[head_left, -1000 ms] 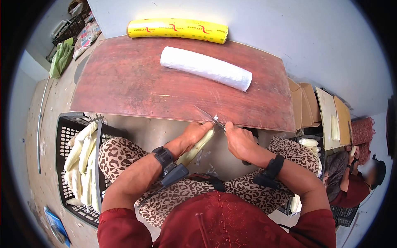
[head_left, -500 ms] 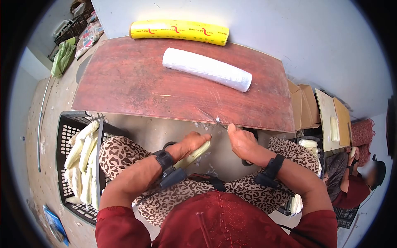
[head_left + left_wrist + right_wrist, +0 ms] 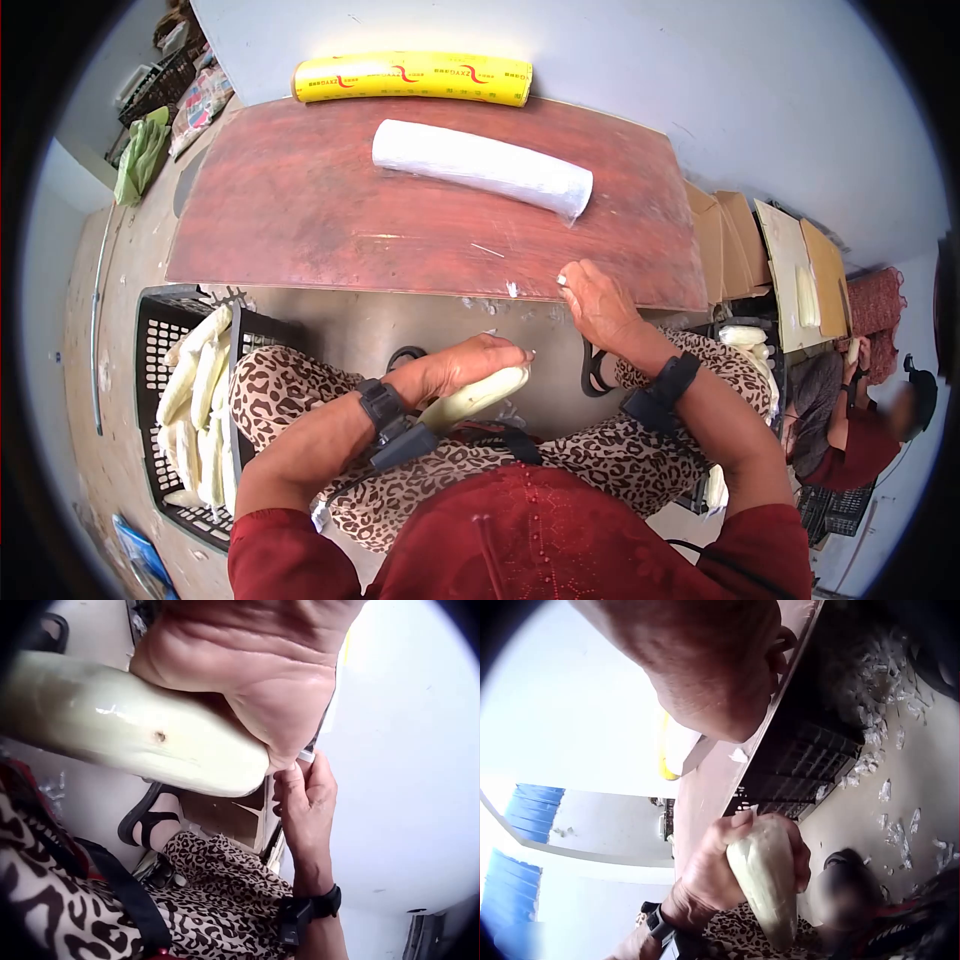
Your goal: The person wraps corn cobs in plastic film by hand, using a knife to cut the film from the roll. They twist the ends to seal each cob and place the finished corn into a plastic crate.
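Observation:
My left hand (image 3: 465, 365) grips a pale ear of corn (image 3: 480, 392), held slanted above my lap with one end toward the right. In the left wrist view the ear (image 3: 187, 742) looks smooth and shows a small brown spot. My right hand (image 3: 602, 305) is curled at the table's front edge, holding a knife (image 3: 488, 250) whose thin blade points left over the tabletop; most of its handle is hidden. In the right wrist view the right hand (image 3: 712, 675) is at the top, above the ear (image 3: 765, 881) in my left fist.
A white film roll (image 3: 480, 165) and a yellow roll (image 3: 415, 78) lie on the red table (image 3: 300, 200). A black crate (image 3: 185, 500) of corn stands left. White scraps (image 3: 885, 791) litter the floor. Another person (image 3: 850, 440) sits at right beside boxes (image 3: 735, 245).
My left hand has drawn back from the table edge toward my lap with the corn. My right hand has shifted slightly up and right with the knife; a white scrap stays at the table edge.

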{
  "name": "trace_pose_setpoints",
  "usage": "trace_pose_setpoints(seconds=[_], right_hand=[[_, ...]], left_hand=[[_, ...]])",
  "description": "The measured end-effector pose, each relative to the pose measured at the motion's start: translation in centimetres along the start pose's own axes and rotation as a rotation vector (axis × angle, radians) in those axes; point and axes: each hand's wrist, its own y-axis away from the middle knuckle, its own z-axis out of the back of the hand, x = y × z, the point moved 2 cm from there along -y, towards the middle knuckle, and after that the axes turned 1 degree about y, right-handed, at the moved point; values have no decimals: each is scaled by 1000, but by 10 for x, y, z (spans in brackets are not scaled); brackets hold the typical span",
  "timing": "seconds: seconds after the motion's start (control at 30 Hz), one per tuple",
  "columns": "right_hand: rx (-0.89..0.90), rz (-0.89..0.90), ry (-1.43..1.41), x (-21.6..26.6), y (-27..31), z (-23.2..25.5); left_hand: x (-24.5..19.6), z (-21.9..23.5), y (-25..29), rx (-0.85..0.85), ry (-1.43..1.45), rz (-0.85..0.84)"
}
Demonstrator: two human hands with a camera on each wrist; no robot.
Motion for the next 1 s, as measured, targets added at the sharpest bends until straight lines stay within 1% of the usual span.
trace_pose_setpoints(seconds=[0.07, 0.17, 0.27, 0.33, 0.47, 0.57, 0.6, 0.7, 0.8, 0.83, 0.9, 0.93, 1.0], right_hand=[[-56, 15, 45, -16, -8, -3], [-117, -17, 222, -30, -18, -5], [-171, -11, 291, -22, -21, 5], [-145, 90, 161, -8, -22, 8], [-74, 248, -154, 25, -24, -6], [46, 271, -127, 33, -24, -12], [27, 324, -65, 33, -25, -12], [317, 258, -231, 24, -25, -8], [171, 192, -392, 15, -28, -13], [220, 102, -492, 12, -28, -13], [314, -80, -694, 11, -28, -11], [362, -143, -785, 13, -28, -7], [460, -269, -962, 19, -26, 5]], left_hand=[[-7, -3, 4, 36, -30, -35], [-16, -6, 11, 61, -19, -85], [-14, -5, 6, 116, 72, -97], [-11, -4, 2, 133, 138, -107], [6, -2, -7, 148, 182, -46], [7, -3, -4, 182, 173, 3], [6, -4, -1, 183, 164, 13], [6, -4, -1, 158, 161, -1], [4, 0, -1, 154, 150, -35], [1, 1, -1, 157, 143, -46], [-2, 2, -1, 107, 177, -139], [-5, 3, -2, 81, 194, -186], [-13, 7, 1, 85, 245, -216]])
